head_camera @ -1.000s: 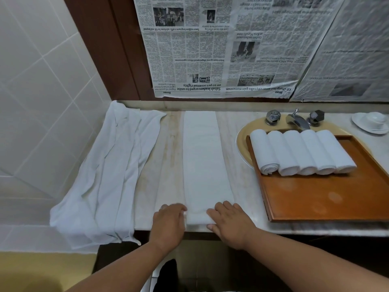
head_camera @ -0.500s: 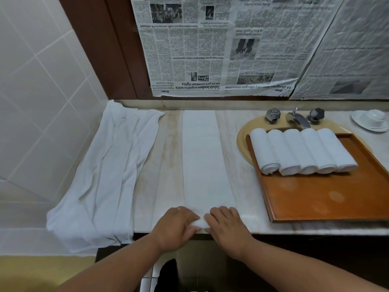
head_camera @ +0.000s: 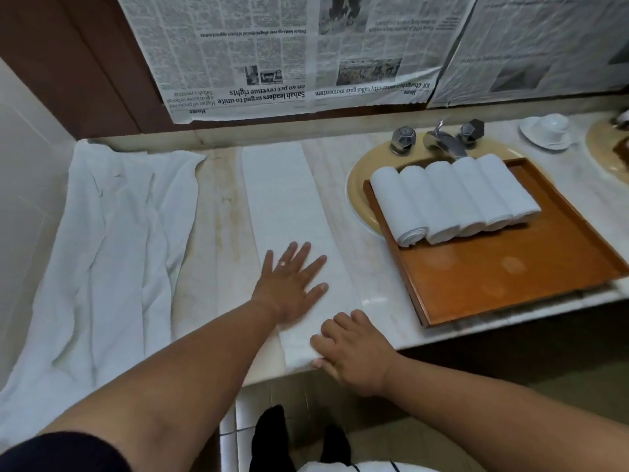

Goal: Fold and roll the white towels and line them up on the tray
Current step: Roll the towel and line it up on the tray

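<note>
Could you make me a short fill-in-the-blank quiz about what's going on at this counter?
1. The tray holds ____ rolled towels.
2. The left hand lies ____ on the folded towel.
3. The right hand grips the towel's ____ end.
4. The tray rests partly over the ____.

Missing words: five; flat; near; sink

1. The near corner of the folded towel is covered by the right hand.
2. The sink is largely hidden under the tray.
3. The newspaper is cut off by the top edge.
4. A second basin is cut off at the right edge.
</note>
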